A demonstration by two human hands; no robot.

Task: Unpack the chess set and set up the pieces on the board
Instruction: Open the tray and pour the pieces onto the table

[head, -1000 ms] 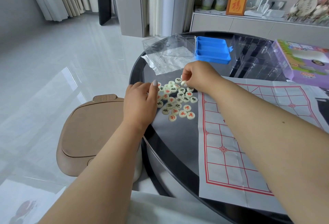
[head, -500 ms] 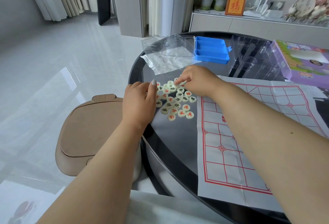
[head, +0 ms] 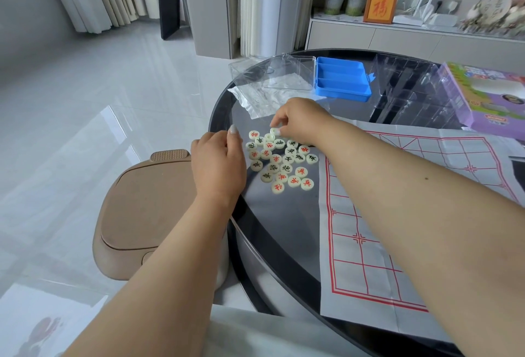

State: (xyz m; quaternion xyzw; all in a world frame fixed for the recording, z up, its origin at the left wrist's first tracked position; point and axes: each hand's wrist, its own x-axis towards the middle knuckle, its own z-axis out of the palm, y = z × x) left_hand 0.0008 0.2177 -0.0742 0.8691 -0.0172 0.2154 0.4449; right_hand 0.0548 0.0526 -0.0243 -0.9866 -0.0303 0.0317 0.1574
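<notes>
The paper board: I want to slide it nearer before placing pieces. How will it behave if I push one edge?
The paper board is likely floppy: fold creases show, so a pushed edge may buckle. It looks thin and light, and the glossy table should let it glide. Its near edge overhangs the rim, so it could slip off.

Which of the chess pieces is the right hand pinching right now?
The pale piece at the far edge of the pile, pinched in the right hand. No character shows on it; the other pieces lie flat, characters up.

Bare forearms, no sleeves; left grip (head: 218, 163) thumbnail wears pale polish.
</notes>
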